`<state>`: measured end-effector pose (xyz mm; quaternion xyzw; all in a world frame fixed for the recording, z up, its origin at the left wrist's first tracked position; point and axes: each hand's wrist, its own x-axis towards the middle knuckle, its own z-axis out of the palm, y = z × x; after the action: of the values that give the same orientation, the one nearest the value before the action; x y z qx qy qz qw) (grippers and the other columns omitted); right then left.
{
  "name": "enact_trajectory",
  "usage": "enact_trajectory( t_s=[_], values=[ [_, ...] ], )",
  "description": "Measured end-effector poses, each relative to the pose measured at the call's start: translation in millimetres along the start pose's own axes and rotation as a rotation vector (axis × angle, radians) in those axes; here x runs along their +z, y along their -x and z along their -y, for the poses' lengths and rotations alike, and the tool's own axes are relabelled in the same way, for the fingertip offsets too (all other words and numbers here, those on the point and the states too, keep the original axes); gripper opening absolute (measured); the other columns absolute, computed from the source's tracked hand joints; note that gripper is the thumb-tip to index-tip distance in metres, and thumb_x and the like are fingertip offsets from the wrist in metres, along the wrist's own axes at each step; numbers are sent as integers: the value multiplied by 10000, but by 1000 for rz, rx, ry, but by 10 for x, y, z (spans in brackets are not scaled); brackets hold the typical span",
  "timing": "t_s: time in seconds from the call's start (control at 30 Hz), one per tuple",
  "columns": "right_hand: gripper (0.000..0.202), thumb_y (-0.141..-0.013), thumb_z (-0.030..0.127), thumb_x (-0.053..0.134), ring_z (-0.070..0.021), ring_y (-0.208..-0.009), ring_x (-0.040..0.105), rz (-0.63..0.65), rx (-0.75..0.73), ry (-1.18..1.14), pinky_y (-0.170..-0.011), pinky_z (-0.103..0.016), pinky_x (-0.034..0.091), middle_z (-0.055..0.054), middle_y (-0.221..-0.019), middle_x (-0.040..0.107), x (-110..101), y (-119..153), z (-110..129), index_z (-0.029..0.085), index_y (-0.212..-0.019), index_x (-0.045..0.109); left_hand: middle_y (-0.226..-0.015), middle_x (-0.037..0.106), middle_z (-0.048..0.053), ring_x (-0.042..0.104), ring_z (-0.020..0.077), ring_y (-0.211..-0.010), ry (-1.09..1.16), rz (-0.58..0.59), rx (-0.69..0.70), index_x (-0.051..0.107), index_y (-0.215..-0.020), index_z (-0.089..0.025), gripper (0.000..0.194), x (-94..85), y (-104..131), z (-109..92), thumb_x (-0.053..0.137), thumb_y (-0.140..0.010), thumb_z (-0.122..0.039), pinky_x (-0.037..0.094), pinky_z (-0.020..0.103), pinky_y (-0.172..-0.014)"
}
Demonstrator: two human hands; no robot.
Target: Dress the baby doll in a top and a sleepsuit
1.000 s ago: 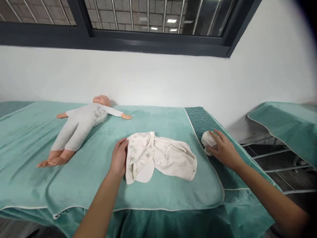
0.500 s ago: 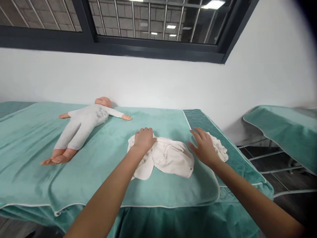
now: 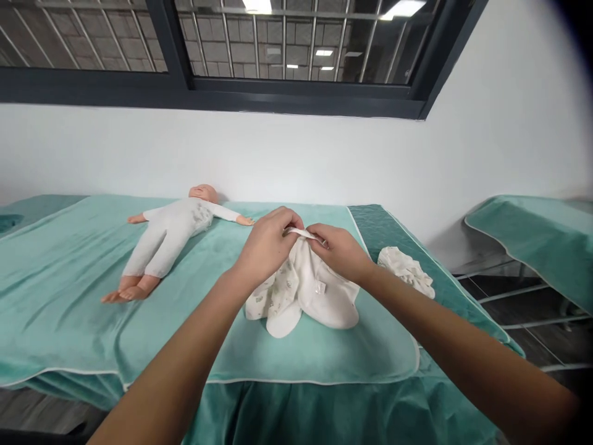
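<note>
A white baby garment [image 3: 327, 300] with a small print on part of it hangs from both of my hands, its lower part on or just above the green sheet. My left hand [image 3: 273, 241] pinches the upper edge, and my right hand [image 3: 341, 248] grips the same edge close beside it. A small tag shows on the cloth below my right hand. Which kind of garment it is, I cannot tell. To the left lies a baby doll [image 3: 173, 228] on its back, dressed in a pale long-sleeved suit, arms spread and feet bare.
A crumpled white cloth [image 3: 406, 271] lies right of my right hand on the bed's darker green strip. The green-covered bed [image 3: 324, 368] stands against a white wall [image 3: 301, 154] below a barred window. Another green-covered bed [image 3: 542, 238] is at the far right.
My left hand has lifted the garment's edge off the sheet. My right hand has moved left from near the crumpled cloth and taken hold of that edge too. The view has shifted slightly.
</note>
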<state>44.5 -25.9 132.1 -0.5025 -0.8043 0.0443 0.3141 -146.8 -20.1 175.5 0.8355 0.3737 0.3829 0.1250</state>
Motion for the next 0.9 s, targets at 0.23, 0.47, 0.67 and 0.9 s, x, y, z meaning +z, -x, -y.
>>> enact_trajectory(
  t_s=[0.23,0.47,0.67,0.9],
  values=[
    [379,-930,115,365,-182,-950,626,-239,-185,296,-711,-270,432,-30,-1109,678,-408,-2,347,242,-1189,610,-1086,582,51,568,183,-972,-96,-97,107,576,-1109,-216,331,5,48,-26,477,-823,-83,455,292,-788],
    [338,-897,120,391,-199,-911,636,-320,-122,348,-787,-313,484,-21,-1055,689,-737,101,193,240,-1065,660,-1045,677,39,614,217,-981,-244,-206,20,619,-1032,-216,360,-113,56,94,412,-798,-38,448,327,-860],
    [385,-821,118,400,-238,-965,644,-293,56,165,-842,-385,508,-23,-1040,707,-813,326,-130,271,-1013,696,-1089,702,31,626,217,-1030,-174,-340,-96,629,-1104,-222,388,-228,140,367,432,-802,-79,453,311,-883],
    [304,-796,231,497,-220,-853,665,-267,496,-122,-645,-299,513,-23,-1011,733,-973,535,-391,263,-985,732,-878,736,32,651,245,-851,-356,-266,-363,700,-936,-255,203,-493,297,469,566,-851,-381,450,313,-754]
  ],
)
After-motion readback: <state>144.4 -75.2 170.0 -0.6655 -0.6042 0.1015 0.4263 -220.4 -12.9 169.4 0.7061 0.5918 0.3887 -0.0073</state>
